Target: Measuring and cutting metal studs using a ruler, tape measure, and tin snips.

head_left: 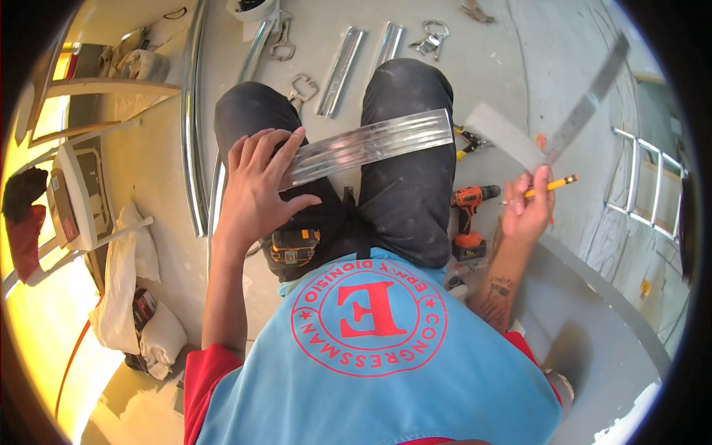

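Observation:
Across my thighs lies a short ribbed metal channel piece (371, 145), slightly tilted, its right end past my right knee. My left hand (261, 182) rests on its left end, with fingers stretched and thumb apart. Out to the right, my right hand (528, 211) is closed on a yellow pencil (561, 184) and an L-shaped metal square (587, 111), held up clear of the channel. One arm of the square looks whitish and blurred, the other darker. A black-and-orange tape measure (294, 247) sits at my left hip.
An orange cordless drill (469, 200) and yellow-handled snips (467, 142) lie right of my leg. Ahead are cut metal channels (341, 72) and locking clamps (282, 43). Long metal lengths (194, 126) run along my left. A ladder (644, 179) and a grey curved panel (593, 311) are at right.

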Available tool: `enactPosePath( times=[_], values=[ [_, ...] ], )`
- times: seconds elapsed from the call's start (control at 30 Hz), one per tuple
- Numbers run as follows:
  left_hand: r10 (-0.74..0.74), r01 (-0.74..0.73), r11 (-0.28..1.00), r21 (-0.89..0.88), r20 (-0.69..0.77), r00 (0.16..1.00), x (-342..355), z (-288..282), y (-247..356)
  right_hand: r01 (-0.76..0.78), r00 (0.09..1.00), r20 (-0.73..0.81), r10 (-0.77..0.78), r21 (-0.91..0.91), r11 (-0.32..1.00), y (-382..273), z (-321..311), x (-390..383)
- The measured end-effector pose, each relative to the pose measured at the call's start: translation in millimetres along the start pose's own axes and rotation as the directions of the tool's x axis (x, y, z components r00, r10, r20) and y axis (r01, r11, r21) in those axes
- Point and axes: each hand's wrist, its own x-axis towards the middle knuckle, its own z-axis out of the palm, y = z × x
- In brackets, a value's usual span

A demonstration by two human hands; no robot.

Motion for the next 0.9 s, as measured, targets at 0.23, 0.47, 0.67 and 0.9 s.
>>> enactPosePath(
  times=[0.23,0.47,0.67,0.9],
  values=[
    [0.005,-0.004,1.000,-0.022,0.032,0.999,1.7,9.3,-5.6,-0.027,0.999,-0.026,0.035,0.248,0.968,5.1,-43.3,11.5],
    [-0.014,0.014,1.000,-0.002,-0.009,1.000,1.8,5.4,2.5,-0.015,0.999,0.054,0.005,0.197,0.980,7.9,-28.9,7.8],
    [-0.032,0.039,0.997,0.060,-0.106,0.994,-15.4,2.4,11.6,-0.081,0.989,-0.101,0.105,0.212,0.974,47.1,-97.2,45.3],
    [0.167,-0.148,0.981,-0.129,0.156,0.974,-89.8,21.9,19.7,-0.398,0.854,-0.299,0.426,0.152,0.905,195.3,-184.8,46.7]
  ],
)
